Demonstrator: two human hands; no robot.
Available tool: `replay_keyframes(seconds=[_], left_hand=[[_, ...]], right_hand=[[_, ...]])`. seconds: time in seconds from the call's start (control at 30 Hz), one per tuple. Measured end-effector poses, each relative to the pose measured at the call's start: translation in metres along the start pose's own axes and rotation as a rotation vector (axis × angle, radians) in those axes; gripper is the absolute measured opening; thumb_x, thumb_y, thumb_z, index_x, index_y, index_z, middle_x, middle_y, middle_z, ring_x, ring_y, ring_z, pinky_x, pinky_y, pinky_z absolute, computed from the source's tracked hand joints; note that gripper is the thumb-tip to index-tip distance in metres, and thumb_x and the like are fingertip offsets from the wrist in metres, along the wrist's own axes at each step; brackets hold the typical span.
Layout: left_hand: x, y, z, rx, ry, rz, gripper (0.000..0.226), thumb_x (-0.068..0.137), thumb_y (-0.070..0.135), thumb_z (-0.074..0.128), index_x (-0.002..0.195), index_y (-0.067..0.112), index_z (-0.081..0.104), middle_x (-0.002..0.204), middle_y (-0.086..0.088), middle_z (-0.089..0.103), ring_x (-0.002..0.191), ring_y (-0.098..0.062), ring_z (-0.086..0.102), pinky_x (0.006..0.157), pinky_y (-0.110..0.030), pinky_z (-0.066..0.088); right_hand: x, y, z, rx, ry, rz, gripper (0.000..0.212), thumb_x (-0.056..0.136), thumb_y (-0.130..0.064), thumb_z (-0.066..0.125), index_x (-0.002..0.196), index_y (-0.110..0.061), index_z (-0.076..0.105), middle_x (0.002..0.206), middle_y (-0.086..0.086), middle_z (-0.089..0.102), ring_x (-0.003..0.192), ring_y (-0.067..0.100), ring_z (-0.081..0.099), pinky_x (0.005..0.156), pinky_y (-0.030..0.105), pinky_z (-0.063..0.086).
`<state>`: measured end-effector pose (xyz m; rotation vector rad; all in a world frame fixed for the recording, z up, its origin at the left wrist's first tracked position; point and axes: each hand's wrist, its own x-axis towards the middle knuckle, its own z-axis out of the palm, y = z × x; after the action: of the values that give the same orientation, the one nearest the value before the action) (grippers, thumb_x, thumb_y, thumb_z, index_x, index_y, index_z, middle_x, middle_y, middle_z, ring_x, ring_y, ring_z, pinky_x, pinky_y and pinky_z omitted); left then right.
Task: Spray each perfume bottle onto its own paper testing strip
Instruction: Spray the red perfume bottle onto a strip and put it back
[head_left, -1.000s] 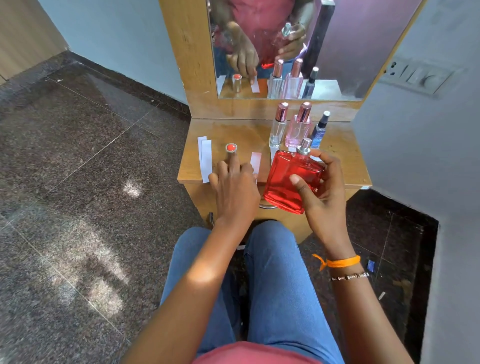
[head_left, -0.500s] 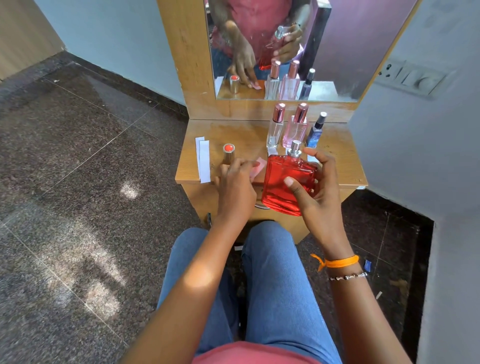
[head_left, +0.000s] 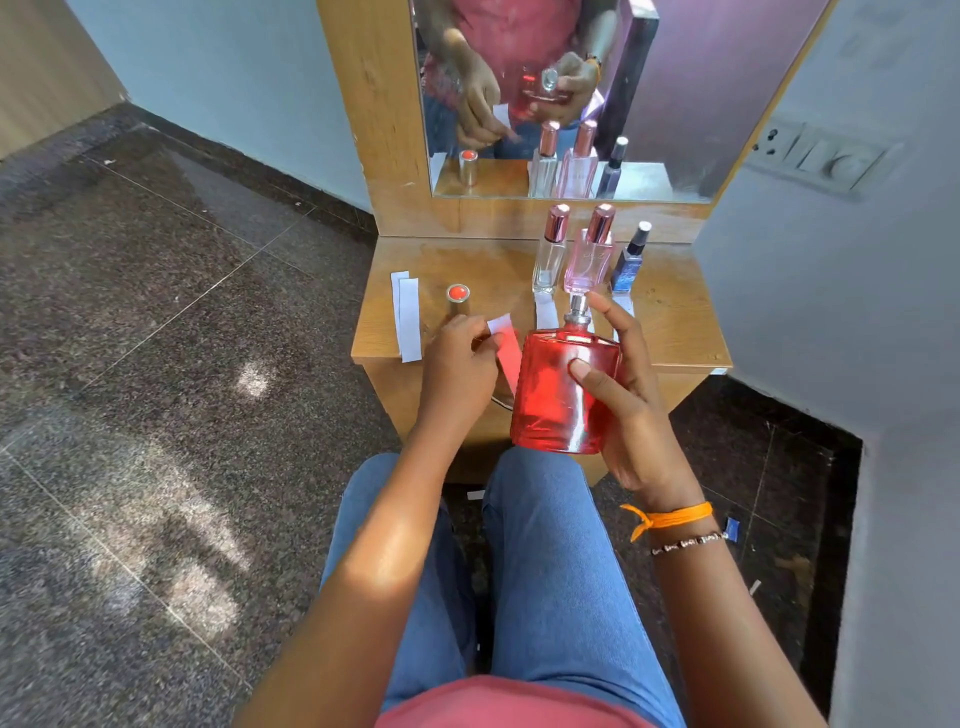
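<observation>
My right hand (head_left: 626, 410) grips a large red perfume bottle (head_left: 561, 395) upright above the table's front edge, index finger resting by its bare silver nozzle (head_left: 577, 307). My left hand (head_left: 460, 364) pinches a paper strip (head_left: 506, 343) held just left of the bottle. The bottle's red-topped cap (head_left: 457, 300) stands on the wooden table (head_left: 670, 322). At the back stand a clear bottle (head_left: 549, 249), a pink bottle (head_left: 589, 260) and a small blue bottle (head_left: 628, 260), with paper strips (head_left: 545, 312) lying in front of them.
Two spare white strips (head_left: 408, 322) lie at the table's left edge. A mirror (head_left: 571, 93) in a wooden frame rises behind the bottles. A grey wall with a switch plate (head_left: 821, 156) is close on the right. My knees sit under the table front.
My left hand left the cap, picked a paper strip off the table and raised it beside the red bottle. My right hand kept the bottle, shifting it slightly.
</observation>
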<state>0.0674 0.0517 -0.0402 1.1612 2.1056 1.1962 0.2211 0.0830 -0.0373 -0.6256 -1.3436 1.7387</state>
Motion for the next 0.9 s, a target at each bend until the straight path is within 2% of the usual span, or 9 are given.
replay_keyframes(seconds=[0.1,0.13,0.2,0.33,0.43,0.5,0.6,0.77,0.9], left_hand=[[0.001,0.006,-0.006,-0.194,-0.015,-0.064,0.007,0.087,0.006,0.059,0.094,0.007,0.061,0.089,-0.008,0.064,0.087,-0.021,0.06,0.081,-0.034,0.052],[0.0,0.01,-0.008,-0.279,-0.022,-0.097,0.014,0.085,0.005,0.062,0.097,0.012,0.059,0.091,-0.008,0.064,0.086,-0.02,0.06,0.081,-0.037,0.056],[-0.002,0.016,-0.012,-0.43,-0.035,-0.145,0.022,0.081,0.004,0.068,0.098,0.014,0.057,0.091,-0.011,0.065,0.083,-0.018,0.062,0.072,-0.031,0.058],[-0.005,0.027,-0.019,-0.469,-0.006,-0.1,0.017,0.078,0.003,0.07,0.076,0.018,0.062,0.077,-0.004,0.066,0.074,-0.014,0.063,0.066,-0.025,0.055],[-0.004,0.031,-0.024,-0.467,0.008,-0.077,0.018,0.08,0.005,0.069,0.073,0.021,0.064,0.073,0.004,0.065,0.072,-0.007,0.061,0.066,-0.022,0.053],[-0.003,0.034,-0.027,-0.452,0.004,-0.07,0.016,0.081,0.006,0.068,0.075,0.021,0.066,0.073,0.007,0.065,0.067,0.001,0.06,0.062,-0.015,0.049],[-0.002,0.038,-0.029,-0.465,-0.018,-0.1,0.01,0.082,0.005,0.067,0.086,0.015,0.07,0.076,0.008,0.066,0.058,0.01,0.058,0.054,-0.007,0.043],[-0.003,0.042,-0.028,-0.514,-0.072,-0.149,0.014,0.082,0.006,0.067,0.094,0.013,0.071,0.08,0.011,0.067,0.062,0.01,0.061,0.055,-0.007,0.046],[-0.004,0.044,-0.028,-0.524,-0.082,-0.149,0.018,0.082,0.006,0.067,0.099,0.01,0.071,0.081,0.012,0.067,0.061,0.011,0.061,0.057,-0.008,0.048]], right_hand=[[-0.002,0.002,0.001,0.16,-0.036,0.115,0.062,0.081,-0.012,0.064,0.137,-0.023,0.041,0.124,0.002,0.06,0.108,0.02,0.059,0.093,0.036,0.051],[-0.003,0.003,0.001,0.192,-0.041,0.13,0.067,0.078,-0.019,0.072,0.137,-0.024,0.042,0.124,0.003,0.06,0.108,0.02,0.059,0.093,0.036,0.051],[-0.004,0.003,0.002,0.226,-0.039,0.147,0.076,0.068,-0.029,0.08,0.135,-0.026,0.044,0.122,0.002,0.062,0.107,0.019,0.06,0.092,0.035,0.052],[-0.004,0.001,0.004,0.297,-0.013,0.108,0.071,0.06,-0.033,0.085,0.125,-0.032,0.055,0.119,-0.004,0.065,0.109,0.015,0.061,0.097,0.037,0.048],[-0.005,-0.001,0.003,0.328,-0.028,0.088,0.071,0.066,-0.032,0.082,0.13,-0.031,0.051,0.136,0.011,0.053,0.122,0.038,0.049,0.102,0.049,0.043],[-0.006,-0.005,0.003,0.278,-0.029,0.077,0.069,0.069,-0.029,0.08,0.131,-0.031,0.049,0.137,0.019,0.049,0.117,0.042,0.051,0.094,0.046,0.052],[-0.005,-0.016,0.002,0.035,0.055,-0.016,0.063,0.073,-0.01,0.076,0.127,-0.031,0.051,0.13,0.01,0.055,0.104,0.023,0.063,0.079,0.034,0.056],[0.006,-0.028,0.003,-0.802,0.051,-0.307,0.058,0.081,-0.004,0.069,0.131,-0.023,0.047,0.123,-0.015,0.052,0.103,-0.008,0.054,0.087,0.012,0.044],[0.01,-0.028,0.005,-1.086,0.046,-0.325,0.06,0.082,-0.013,0.068,0.135,-0.03,0.044,0.127,-0.004,0.056,0.106,0.014,0.057,0.086,0.034,0.05]])
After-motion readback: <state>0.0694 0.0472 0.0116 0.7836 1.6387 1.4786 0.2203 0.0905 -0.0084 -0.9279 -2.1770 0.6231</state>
